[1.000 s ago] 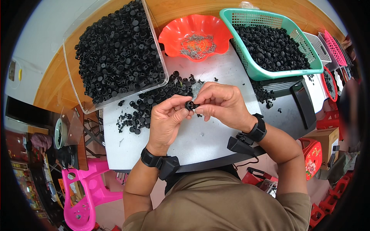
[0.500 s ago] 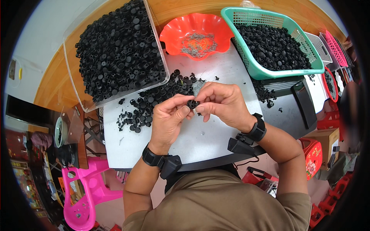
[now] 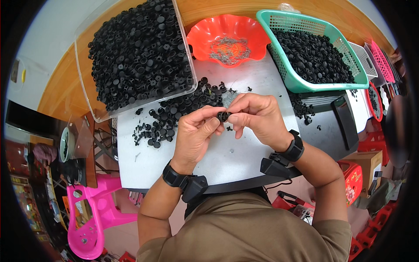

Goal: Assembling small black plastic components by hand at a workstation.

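A small round black plastic part [image 3: 223, 116] is pinched between the fingertips of both hands above the white tabletop [image 3: 231, 166]. My left hand [image 3: 195, 136] grips its left side with thumb and forefinger. On the opposite side, the thumb and fingers of my right hand [image 3: 258, 117] close on the same part. A tiny black piece [image 3: 229, 129] lies on the table just below the fingers. Behind the hands spreads a loose pile of black plastic caps and small pieces [image 3: 168, 115], next to a small grey heap of fine pieces [image 3: 229, 98].
A clear bin [image 3: 192, 89] full of black parts stands at the back left. A red scalloped bowl [image 3: 198, 37] holds thin metal pieces. At the back right, a green basket [image 3: 323, 87] contains more black parts. A pink stool [image 3: 98, 218] stands at lower left.
The whole view has shifted slightly. Both hands keep hold of the black part, which now appears turned a little between the fingertips.
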Action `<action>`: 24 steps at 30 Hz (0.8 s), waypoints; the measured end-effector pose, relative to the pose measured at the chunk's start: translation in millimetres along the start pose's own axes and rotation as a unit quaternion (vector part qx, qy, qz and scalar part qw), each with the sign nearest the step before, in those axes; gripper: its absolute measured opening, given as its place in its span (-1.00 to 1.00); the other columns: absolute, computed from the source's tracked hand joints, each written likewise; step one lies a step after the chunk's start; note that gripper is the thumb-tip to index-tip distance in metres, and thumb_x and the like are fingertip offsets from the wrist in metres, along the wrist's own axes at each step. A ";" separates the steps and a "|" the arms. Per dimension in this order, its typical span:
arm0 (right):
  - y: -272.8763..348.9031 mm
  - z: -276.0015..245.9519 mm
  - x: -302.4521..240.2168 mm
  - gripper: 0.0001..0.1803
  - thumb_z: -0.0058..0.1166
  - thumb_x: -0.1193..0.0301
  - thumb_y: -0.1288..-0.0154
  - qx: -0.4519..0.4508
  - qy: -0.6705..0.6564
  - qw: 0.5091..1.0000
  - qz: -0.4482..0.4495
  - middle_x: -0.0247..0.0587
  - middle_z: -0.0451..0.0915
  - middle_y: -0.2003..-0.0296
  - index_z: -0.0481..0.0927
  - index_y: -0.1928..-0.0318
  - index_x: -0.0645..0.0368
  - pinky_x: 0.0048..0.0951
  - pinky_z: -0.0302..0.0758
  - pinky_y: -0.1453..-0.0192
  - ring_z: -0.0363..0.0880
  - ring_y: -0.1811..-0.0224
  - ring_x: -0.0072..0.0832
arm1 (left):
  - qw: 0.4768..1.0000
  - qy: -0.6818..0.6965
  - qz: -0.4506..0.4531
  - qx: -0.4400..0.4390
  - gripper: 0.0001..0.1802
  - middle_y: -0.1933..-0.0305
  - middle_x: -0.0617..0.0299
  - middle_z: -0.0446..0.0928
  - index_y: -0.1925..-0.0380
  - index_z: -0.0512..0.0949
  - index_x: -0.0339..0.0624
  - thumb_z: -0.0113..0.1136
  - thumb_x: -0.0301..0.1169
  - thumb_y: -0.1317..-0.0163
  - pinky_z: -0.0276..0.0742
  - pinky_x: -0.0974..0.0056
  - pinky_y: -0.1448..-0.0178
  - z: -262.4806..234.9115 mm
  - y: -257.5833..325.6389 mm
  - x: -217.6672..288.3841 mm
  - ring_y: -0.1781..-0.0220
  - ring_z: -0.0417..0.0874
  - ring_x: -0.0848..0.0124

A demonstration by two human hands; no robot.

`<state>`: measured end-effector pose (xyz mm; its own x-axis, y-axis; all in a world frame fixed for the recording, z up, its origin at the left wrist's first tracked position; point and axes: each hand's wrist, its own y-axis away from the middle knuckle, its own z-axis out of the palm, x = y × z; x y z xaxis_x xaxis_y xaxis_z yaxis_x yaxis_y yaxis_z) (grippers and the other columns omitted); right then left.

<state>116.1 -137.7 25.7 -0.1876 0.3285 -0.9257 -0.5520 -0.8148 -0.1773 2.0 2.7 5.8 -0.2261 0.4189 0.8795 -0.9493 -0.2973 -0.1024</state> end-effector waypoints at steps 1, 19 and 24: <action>0.2 -0.5 0.0 -0.96 0.11 0.68 -0.14 0.002 -0.005 1.000 0.006 -0.23 0.53 0.44 0.56 0.36 0.36 -0.61 0.56 0.55 0.57 0.49 -0.57 | 1.000 0.000 -0.001 0.001 -0.74 0.31 0.25 0.48 0.09 0.55 -0.34 0.16 -0.52 -0.20 0.45 0.45 0.24 0.1 0.0 -0.1 0.35 0.53 0.50; 0.9 0.7 6.6 -0.96 0.12 0.67 -0.15 0.010 -0.050 0.998 0.044 -0.19 0.54 0.46 0.53 0.37 0.35 -0.56 0.57 0.57 0.54 0.50 -0.56 | 0.961 -0.230 0.151 0.023 -0.72 0.21 0.20 0.49 0.12 0.59 -0.28 0.18 -0.64 -0.13 0.50 0.47 0.26 8.3 2.4 6.3 0.31 0.54 0.51; 1.0 1.7 7.8 -0.95 0.11 0.67 -0.15 0.014 -0.048 0.998 0.047 -0.18 0.54 0.45 0.53 0.36 0.34 -0.55 0.57 0.57 0.54 0.50 -0.55 | 0.903 -0.369 0.220 0.012 -0.73 0.16 0.13 0.49 0.14 0.58 -0.34 0.17 -0.67 -0.11 0.55 0.46 0.22 4.3 3.7 6.1 0.29 0.57 0.47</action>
<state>112.7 -135.1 18.9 -0.3155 0.2966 -0.9014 -0.5510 -0.8306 -0.0804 -2.0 0.4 12.8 -0.3649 -0.4282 0.8267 -0.7957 -0.3177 -0.5158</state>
